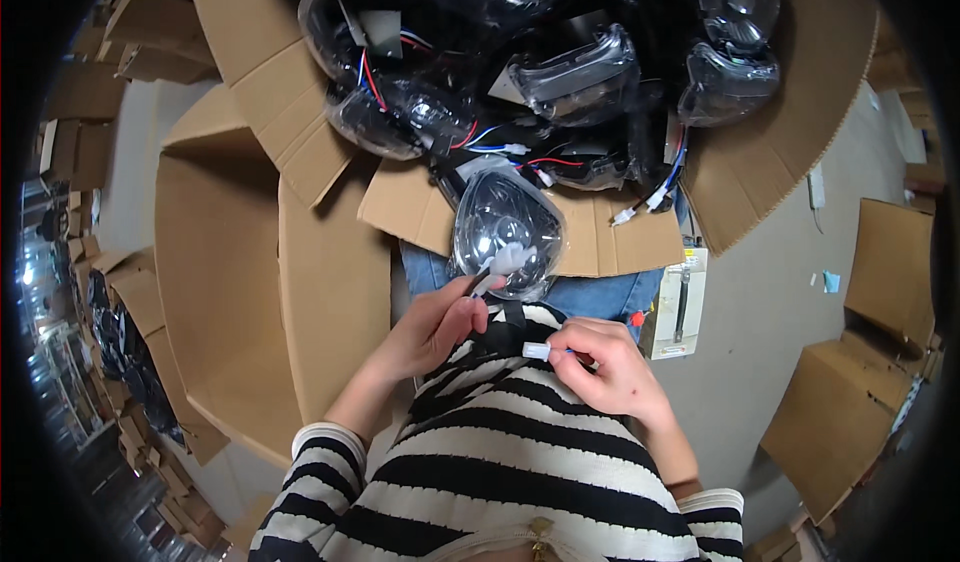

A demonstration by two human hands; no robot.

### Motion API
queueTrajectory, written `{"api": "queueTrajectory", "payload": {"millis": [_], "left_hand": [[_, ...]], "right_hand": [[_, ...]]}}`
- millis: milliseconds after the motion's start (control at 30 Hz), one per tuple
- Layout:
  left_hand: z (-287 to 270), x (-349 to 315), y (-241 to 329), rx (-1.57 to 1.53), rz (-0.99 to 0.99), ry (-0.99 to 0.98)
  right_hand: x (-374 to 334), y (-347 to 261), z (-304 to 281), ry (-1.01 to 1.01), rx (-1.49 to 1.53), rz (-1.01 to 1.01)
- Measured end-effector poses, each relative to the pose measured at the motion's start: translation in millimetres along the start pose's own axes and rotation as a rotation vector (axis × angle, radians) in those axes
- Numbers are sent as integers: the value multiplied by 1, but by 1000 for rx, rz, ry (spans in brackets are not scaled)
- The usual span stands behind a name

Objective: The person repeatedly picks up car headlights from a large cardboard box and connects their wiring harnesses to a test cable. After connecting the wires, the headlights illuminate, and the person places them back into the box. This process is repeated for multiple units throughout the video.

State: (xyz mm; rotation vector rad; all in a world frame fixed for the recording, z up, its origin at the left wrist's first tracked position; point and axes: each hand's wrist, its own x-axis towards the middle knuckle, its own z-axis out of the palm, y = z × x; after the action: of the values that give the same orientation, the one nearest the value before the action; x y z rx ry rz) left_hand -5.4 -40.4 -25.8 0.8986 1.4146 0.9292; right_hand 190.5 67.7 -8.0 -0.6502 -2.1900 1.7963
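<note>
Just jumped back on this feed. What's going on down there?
A person in a striped top is working with both hands. The left hand pinches white plastic pieces in front of a clear-fronted lamp, which lies at the near flap of an open carton. The right hand holds a white connector apart from those pieces. More lamps, with wires and connectors trailing from some, are piled in the carton beyond.
</note>
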Motion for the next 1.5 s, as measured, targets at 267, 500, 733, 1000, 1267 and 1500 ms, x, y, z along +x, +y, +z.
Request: {"api": "queueTrajectory", "payload": {"millis": [267, 500, 733, 1000, 1267, 1500], "left_hand": [[-8, -6, -3, -252, -1, -20], [-20, -3, -16, -279, 42, -232], [-5, 4, -13, 404, 540, 121], [0, 12, -16, 651, 724, 296], [1, 13, -14, 796, 702, 299], [-3, 5, -13, 654, 432, 28]], "right_hand": [[11, -9, 6, -37, 48, 69], [13, -9, 1, -4, 94, 72], [7, -5, 9, 10, 461, 350], [9, -6, 17, 30, 469, 361], [9, 2, 20, 149, 6, 289], [-8, 15, -1, 157, 157, 413]]}}
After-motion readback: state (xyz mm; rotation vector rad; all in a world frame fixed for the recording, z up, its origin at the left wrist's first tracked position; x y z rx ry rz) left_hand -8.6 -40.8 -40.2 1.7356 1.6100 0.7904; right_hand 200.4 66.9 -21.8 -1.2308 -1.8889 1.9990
